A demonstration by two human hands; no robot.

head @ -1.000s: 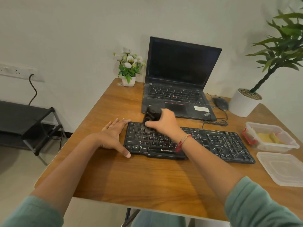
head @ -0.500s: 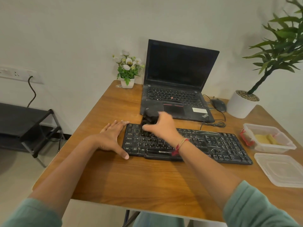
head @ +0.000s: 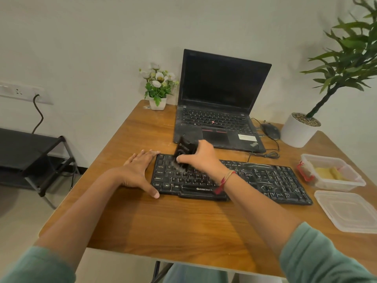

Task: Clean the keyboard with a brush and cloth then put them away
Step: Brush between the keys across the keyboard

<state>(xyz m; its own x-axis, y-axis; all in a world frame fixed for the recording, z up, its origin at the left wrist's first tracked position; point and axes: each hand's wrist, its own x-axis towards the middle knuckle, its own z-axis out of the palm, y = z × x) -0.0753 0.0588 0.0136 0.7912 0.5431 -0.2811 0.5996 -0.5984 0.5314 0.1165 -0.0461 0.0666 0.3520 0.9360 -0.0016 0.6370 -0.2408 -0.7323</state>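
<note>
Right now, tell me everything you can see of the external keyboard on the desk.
The keyboard is a black full-size plastic board with white legends and a Zebronics mark on its front edge. It lies flat on the wooden table, in front of the open laptop, with pale dust streaks across its right half. The left hand rests flat against its left end. The right hand holds a black brush with its bristles down on the upper-left keys.

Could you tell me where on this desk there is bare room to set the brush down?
Free: the wood in front of the keyboard, and the strip left of the laptop. Crowded: the right side, with container, lid and mouse.
</note>
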